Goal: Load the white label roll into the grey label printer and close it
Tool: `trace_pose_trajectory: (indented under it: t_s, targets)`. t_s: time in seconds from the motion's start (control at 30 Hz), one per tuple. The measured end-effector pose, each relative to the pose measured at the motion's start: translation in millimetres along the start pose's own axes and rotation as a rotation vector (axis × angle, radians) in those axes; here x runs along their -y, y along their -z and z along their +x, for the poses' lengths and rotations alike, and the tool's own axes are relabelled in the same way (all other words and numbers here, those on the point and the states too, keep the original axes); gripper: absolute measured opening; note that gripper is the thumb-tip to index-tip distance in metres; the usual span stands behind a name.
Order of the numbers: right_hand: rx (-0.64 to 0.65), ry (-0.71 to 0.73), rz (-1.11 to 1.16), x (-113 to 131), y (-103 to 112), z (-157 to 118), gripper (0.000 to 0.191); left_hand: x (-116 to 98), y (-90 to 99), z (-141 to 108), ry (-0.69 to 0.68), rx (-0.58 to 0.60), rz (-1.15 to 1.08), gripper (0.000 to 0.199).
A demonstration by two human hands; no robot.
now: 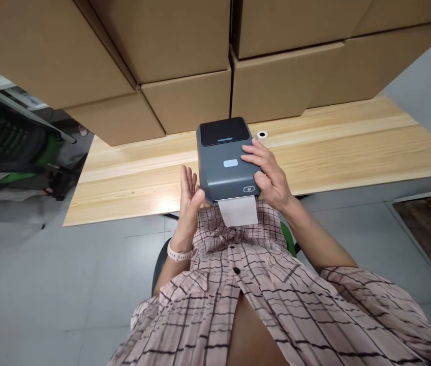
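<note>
A dark grey label printer (219, 172) sits at the near edge of the wooden table, in front of me. It has a black window, a pale blue button and an oval mark at its front corner. From its front slot a blank white paper strip (238, 211) hangs down over my lap. My right hand (271, 175) lies on the printer's right side, fingers spread over the lid and thumb near the front corner. My left hand (189, 195) is upright beside the left front corner, fingers stretched; whether its palm touches the casing I cannot tell.
Stacked cardboard boxes (188, 101) line the back of the wooden table (131, 178). A small white roll (262, 135) with a black centre stands behind my right hand. A dark chair (9, 129) is at the left, and another person's hand (83, 130) shows beyond the boxes.
</note>
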State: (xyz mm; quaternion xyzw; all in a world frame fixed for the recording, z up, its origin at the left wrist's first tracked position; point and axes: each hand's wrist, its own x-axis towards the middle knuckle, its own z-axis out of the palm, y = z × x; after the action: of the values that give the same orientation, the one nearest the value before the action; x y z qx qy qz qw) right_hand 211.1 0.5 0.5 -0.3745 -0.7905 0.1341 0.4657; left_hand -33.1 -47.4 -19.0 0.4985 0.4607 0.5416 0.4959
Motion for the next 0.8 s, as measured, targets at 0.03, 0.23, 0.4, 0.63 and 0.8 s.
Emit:
trace_pose_trajectory:
  t_s: [0.03, 0.23, 0.4, 0.63, 0.8]
  targets:
    - [-0.011, -0.007, -0.008, -0.2, -2.8, -3.4, 0.052, -1.3, -4.2, 3.2, 0.0, -0.032, 0.008, 0.093]
    - [-0.055, -0.035, -0.036, 2.8, -17.6, -22.6, 0.05, -4.0, -26.1, 11.6, 0.04, -0.074, 0.037, 0.094]
    - [-0.122, -0.103, -0.046, -0.5, -34.6, -33.5, 0.055, -2.4, -28.7, 10.8, 0.029, -0.071, 0.034, 0.097]
    - [-0.194, -0.021, -0.043, -4.7, -41.1, -31.5, 0.051, -1.3, -27.7, -15.2, -0.015, -0.168, 0.088, 0.084]
    - [-0.169, -0.072, -0.074, -1.5, -40.0, -29.7, 0.055, 11.4, -20.1, -58.7, 0.193, -0.114, 0.236, 0.045]
